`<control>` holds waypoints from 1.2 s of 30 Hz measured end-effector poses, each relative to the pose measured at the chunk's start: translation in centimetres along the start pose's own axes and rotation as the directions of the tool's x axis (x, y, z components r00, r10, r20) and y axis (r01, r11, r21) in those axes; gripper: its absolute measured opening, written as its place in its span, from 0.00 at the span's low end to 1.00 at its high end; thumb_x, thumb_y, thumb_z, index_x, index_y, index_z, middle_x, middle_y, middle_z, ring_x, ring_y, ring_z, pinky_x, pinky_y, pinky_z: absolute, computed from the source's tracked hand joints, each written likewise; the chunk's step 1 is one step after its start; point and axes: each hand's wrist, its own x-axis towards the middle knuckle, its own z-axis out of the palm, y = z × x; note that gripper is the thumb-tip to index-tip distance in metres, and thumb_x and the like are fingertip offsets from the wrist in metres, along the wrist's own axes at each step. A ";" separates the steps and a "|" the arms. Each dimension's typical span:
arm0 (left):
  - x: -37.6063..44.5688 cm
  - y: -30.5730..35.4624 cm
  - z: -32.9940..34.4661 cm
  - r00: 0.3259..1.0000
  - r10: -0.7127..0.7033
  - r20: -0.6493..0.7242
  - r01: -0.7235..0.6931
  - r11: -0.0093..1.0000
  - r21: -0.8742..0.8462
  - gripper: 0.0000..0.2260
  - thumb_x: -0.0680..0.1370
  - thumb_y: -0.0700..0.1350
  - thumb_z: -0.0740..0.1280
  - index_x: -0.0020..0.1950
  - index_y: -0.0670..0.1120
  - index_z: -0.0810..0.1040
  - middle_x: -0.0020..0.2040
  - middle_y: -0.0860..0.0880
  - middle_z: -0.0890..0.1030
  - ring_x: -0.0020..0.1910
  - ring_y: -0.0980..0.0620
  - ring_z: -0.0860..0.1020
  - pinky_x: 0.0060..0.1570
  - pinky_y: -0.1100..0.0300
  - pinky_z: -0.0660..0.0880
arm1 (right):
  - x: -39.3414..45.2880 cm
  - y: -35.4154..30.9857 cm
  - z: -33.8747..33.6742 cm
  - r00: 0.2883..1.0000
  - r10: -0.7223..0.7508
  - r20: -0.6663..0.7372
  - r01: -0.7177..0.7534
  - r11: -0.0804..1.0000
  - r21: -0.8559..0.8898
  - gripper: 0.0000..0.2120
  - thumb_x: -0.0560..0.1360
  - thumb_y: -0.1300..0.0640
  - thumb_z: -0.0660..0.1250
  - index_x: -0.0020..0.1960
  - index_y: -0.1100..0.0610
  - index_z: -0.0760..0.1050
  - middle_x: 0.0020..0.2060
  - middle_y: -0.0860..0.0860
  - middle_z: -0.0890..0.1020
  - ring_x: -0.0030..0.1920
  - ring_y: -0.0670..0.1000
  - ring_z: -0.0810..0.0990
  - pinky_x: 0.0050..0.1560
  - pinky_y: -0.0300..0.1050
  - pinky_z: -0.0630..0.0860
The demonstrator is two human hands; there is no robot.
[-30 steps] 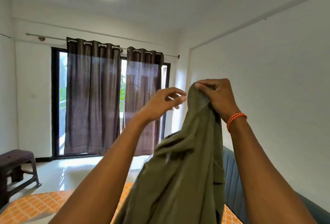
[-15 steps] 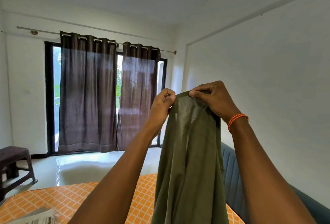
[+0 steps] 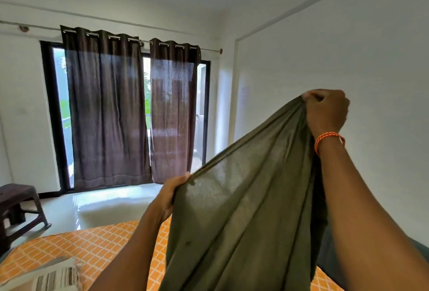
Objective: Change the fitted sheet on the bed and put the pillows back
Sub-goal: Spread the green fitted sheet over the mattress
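Head view, w/ the bed (image 3: 76, 247) taken as landmark. A dark stool (image 3: 17, 207) is seen off the bed's far-left corner, on the glossy floor (image 3: 111, 205). A striped pillow (image 3: 50, 276) is laid on the bed's near-left part, on the orange checked cover. Beyond the bed's far edge, brown curtains (image 3: 130, 109) are hung on a rod across a dark-framed glass door; daylight is let through the gap betw. the 2 panels.

An olive sheet (image 3: 243, 221) is held up above the bed's right half, its lower part hanging down to the bottom edge of view, over the orange cover. The left hand (image 3: 173, 194) is raised above the bed's middle and the sheet's top edge is gripped by it, fingers curled into the cloth; most fingers are hidden behind the fabric. The right hand (image 3: 326, 111) is held higher, above the bed's right side, closed in a fist round a bunched corner of the sheet. The cloth is stretched on a slant betw. the hands, left low, right high. An orange wristband (image 3: 329, 138) is worn on the right wrist. A grey padded headboard (image 3: 420, 250) is partly seen at the bed's right edge, against the white wall (image 3: 348, 58).
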 end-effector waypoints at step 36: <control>1.0 4.5 10.5 0.882 0.331 0.336 -0.393 0.910 0.133 0.10 0.85 0.46 0.66 0.57 0.40 0.81 0.48 0.44 0.82 0.43 0.44 0.81 0.53 0.50 0.83 | -10.3 -3.7 8.7 0.764 -0.355 0.539 0.042 0.860 0.508 0.06 0.80 0.55 0.72 0.49 0.57 0.85 0.40 0.45 0.85 0.41 0.45 0.83 0.44 0.36 0.78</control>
